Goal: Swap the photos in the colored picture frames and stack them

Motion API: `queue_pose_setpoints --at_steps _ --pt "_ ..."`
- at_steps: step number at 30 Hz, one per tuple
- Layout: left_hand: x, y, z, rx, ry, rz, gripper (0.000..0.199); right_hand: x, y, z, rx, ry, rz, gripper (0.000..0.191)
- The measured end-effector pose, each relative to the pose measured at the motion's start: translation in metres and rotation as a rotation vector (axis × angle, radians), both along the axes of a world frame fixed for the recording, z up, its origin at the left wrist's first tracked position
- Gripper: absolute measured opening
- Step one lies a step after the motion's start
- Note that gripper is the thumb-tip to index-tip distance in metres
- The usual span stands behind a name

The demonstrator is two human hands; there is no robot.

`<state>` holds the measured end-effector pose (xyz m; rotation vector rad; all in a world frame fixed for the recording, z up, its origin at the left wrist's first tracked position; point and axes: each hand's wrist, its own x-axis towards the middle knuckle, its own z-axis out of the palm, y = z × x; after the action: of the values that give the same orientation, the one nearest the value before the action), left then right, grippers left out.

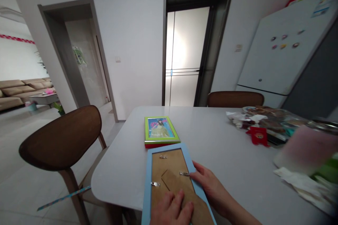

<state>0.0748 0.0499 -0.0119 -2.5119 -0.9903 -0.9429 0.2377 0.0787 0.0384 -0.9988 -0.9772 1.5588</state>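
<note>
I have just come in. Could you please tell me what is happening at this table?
A person is handling a light blue picture frame, its back toward the camera. The left hand lies on the brown backing board, and the right hand is at the right edge, a finger by one metal clip. Just beyond, a green frame with a picture in it lies over something red on the white table.
</note>
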Motion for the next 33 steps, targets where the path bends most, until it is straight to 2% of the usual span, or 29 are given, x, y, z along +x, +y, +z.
queue_pose_setpoints --at_steps 2,5,7,9,12,14,18,21,26,30,33 --pt "-0.003 0.004 -0.004 -0.04 0.076 -0.074 0.025 0.003 0.008 -0.011 0.039 -0.165 -0.02 0.048" --pt "-0.009 0.01 -0.003 -0.178 0.128 -0.199 0.04 0.009 0.017 -0.026 0.161 -0.498 -0.119 0.051" --pt "-0.015 0.014 0.001 -0.303 0.103 -0.207 0.044 0.012 0.019 -0.032 0.239 -0.703 -0.149 0.051" --pt "-0.023 0.021 0.005 -0.436 0.028 -0.103 0.044 0.013 0.019 -0.034 0.281 -0.88 -0.135 0.049" --pt "-0.038 0.035 0.007 -0.604 -0.148 0.173 0.052 0.012 0.017 -0.033 0.296 -1.13 -0.106 0.047" --pt "-0.046 0.045 0.004 -0.683 -0.237 0.26 0.057 0.01 0.015 -0.032 0.294 -1.241 -0.1 0.047" --pt "-0.053 0.056 -0.002 -0.75 -0.299 0.215 0.061 0.006 0.016 -0.031 0.354 -1.323 -0.097 0.046" --pt "-0.055 0.059 -0.004 -0.776 -0.306 0.176 0.064 0.003 0.021 -0.032 0.408 -1.357 -0.078 0.037" --pt "-0.058 0.06 -0.003 -0.795 -0.317 0.13 0.063 0.0 0.03 -0.034 0.406 -1.435 -0.072 0.025" --pt "-0.059 0.059 -0.001 -0.802 -0.344 0.119 0.065 -0.003 0.027 -0.034 0.438 -1.477 -0.103 0.027" --pt "-0.06 0.057 0.0 -0.817 -0.35 0.105 0.071 -0.016 0.02 -0.029 0.564 -1.451 -0.107 0.029"
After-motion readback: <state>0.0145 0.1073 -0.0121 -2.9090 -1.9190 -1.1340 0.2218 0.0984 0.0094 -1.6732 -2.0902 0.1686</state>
